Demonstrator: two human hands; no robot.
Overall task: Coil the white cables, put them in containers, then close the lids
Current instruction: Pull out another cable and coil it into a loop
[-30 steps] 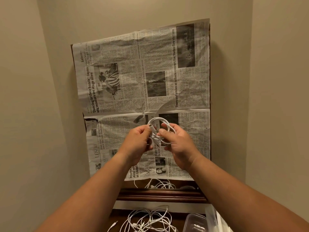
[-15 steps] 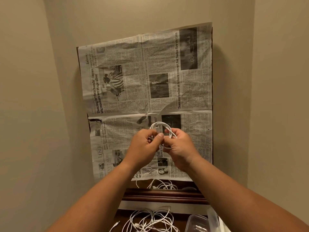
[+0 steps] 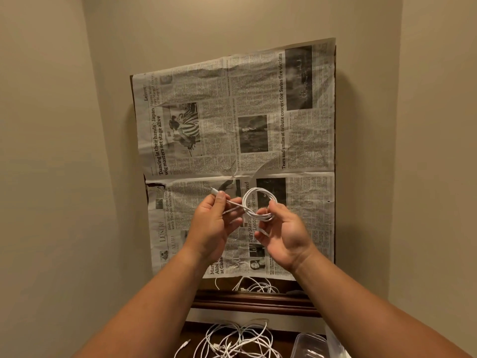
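I hold a white cable (image 3: pixel 258 204) up in front of the wall, most of it wound into a small round coil. My right hand (image 3: pixel 284 233) pinches the bottom of the coil between thumb and fingers. My left hand (image 3: pixel 213 223) grips the free end near its plug, drawn out to the left. A tangle of loose white cables (image 3: pixel 232 342) lies on the dark surface below my arms. A clear plastic container (image 3: pixel 309 346) stands at the bottom right, partly cut off by the frame edge.
A sheet of newspaper (image 3: pixel 232 140) covers a dark framed panel on the beige wall ahead. A wooden ledge (image 3: pixel 253 302) runs under it, with more white cable (image 3: pixel 255 286) showing just above. Beige walls close in on both sides.
My hands have drawn apart: the left one has pulled the free cable end out to the left, while the right keeps the coil. The camera view has shifted slightly.
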